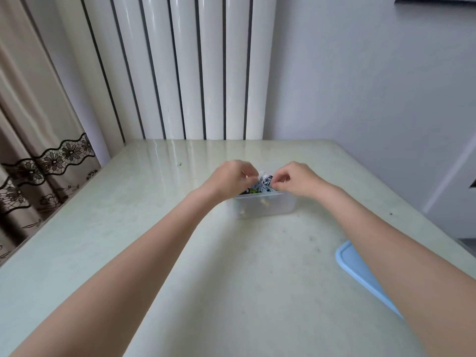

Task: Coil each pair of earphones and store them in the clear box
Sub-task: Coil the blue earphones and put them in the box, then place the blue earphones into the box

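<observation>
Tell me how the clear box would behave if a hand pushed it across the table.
The clear box looks thin-walled plastic holding only earphones, so it is probably light. On the glossy table it would likely slide easily. Being low and wide, it seems unlikely to tip.

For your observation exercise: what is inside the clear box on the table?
Inside the clear box lies a heap of earphones with white, black and green cords. The left hand and right hand cover its sides, so no count is possible.
</observation>
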A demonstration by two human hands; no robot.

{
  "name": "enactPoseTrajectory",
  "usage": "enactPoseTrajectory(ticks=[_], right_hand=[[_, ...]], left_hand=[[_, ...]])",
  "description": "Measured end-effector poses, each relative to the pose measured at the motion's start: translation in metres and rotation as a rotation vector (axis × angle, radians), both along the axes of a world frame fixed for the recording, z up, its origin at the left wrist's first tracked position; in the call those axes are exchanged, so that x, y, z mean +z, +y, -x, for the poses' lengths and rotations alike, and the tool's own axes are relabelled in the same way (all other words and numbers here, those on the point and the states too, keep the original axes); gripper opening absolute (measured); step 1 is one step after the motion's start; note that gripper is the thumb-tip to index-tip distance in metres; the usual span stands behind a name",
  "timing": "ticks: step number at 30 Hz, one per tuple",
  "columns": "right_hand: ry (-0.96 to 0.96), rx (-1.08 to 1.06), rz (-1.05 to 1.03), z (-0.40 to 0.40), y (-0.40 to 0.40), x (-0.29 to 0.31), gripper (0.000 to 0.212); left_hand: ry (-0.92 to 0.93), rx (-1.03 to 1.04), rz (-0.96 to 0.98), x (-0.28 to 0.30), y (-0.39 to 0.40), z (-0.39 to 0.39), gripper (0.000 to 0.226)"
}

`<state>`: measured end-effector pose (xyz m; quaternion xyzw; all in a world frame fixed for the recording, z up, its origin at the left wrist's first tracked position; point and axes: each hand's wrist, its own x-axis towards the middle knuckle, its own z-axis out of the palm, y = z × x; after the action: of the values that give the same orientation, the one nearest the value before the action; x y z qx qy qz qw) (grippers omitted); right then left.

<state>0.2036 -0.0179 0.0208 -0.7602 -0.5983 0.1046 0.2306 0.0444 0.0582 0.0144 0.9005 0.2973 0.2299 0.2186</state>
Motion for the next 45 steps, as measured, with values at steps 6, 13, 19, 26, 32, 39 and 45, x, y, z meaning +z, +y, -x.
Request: enactPoseTrajectory(ticks=[6, 13, 19, 26, 32, 39, 45], right_hand=[[-0.051, -0.086, -0.209, 0.005, -0.029, 0.022, 0.021], [-0.319, -0.219, 0.724, -0.011, -0.122, 0.019, 0.085], [-0.196, -0.282, 0.681, -0.013, -0.155, -0.012, 0.104], [-0.147, -0.271, 0.57, -0.001, -0.146, -0.01, 0.104], [-0.319, -0.001, 0.068, 0.03, -0.078, 0.025, 0.105], [-0.459, 0.267, 0.298, 0.041, 0.019, 0.041, 0.113], [-0.309, 0.317, 0.513, 0.032, 0.056, 0.044, 0.105]], left_hand=[[0.028, 0.105, -0.211, 0.008, -0.028, 0.001, 0.026], [0.003, -0.173, -0.31, 0.001, -0.098, -0.009, 0.027], [0.239, -0.208, -0.25, -0.011, -0.115, -0.007, 0.027], [0.119, -0.123, -0.24, -0.02, -0.102, 0.017, 0.027], [-0.375, 0.297, -0.084, -0.004, -0.07, 0.021, 0.032], [-0.567, 0.444, 0.807, -0.01, -0.016, 0.013, 0.031], [-0.574, 0.388, 0.916, -0.017, 0.01, -0.004, 0.045]])
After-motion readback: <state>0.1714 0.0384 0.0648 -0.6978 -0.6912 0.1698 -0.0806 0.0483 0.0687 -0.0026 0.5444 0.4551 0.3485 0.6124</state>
